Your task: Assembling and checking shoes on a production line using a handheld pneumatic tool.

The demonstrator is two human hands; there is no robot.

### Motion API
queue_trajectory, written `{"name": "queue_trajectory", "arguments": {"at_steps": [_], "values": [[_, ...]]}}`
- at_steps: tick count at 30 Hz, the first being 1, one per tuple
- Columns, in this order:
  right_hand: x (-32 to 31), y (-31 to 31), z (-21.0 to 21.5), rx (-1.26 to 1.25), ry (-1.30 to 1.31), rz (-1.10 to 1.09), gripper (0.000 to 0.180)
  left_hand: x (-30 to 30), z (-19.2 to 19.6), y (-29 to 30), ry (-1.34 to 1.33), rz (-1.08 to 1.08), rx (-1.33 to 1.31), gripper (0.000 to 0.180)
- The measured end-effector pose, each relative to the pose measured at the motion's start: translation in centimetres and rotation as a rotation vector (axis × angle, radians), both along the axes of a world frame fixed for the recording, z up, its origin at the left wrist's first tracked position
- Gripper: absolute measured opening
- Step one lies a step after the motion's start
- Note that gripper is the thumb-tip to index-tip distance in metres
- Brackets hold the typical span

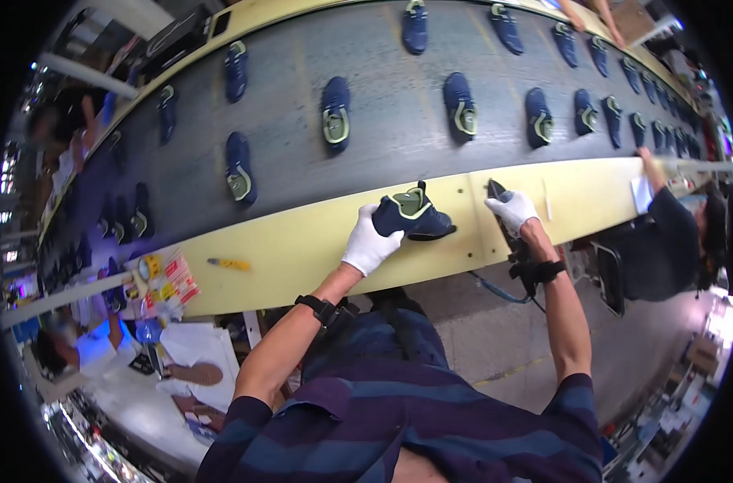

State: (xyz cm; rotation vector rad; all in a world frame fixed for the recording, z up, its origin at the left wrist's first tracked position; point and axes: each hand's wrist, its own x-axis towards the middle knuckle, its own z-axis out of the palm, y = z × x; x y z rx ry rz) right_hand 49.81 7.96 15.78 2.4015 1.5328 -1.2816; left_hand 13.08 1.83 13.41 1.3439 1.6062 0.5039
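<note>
Your left hand [372, 244] wears matt cloth; the shoe [428, 226] looks like dull fabric, your table [302, 262] smooth, the belt [398, 121] streaked, the bag [175, 283] glossy plastic.

Head view: wide fisheye, left one of a head-worn pair, upright. Looks steeply down and forward past the person's striped shirt [471, 410], closest, at bottom. Left hand [372, 241] and right hand [512, 211] near, around mid-frame, over yellow table [294, 253]; gray belt [394, 121] farther out. Edges bow, corners black.
</note>
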Motion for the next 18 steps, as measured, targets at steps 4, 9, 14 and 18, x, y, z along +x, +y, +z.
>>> {"name": "queue_trajectory", "arguments": {"at_steps": [4,9,14,18], "values": [[4.7,1.2,-10.0,0.079,-0.071,-0.025,0.051,-3.4,-4.8,-1.1,-0.171,0.104,0.009,0.076],[4.2,2.9,-9.6,0.24,-0.3,0.066,0.055,-5.9,-5.6,-1.7,-0.733,0.237,-0.452,0.061],[-2.0,0.6,-4.4,0.808,-0.245,0.209,0.036,-7.5,-7.0,-2.1,-0.905,0.371,-0.596,0.054],[-13.0,-1.2,-3.1,0.724,0.008,0.47,0.031,-8.9,-8.7,-2.5,-0.915,0.384,-0.625,0.056]]}}
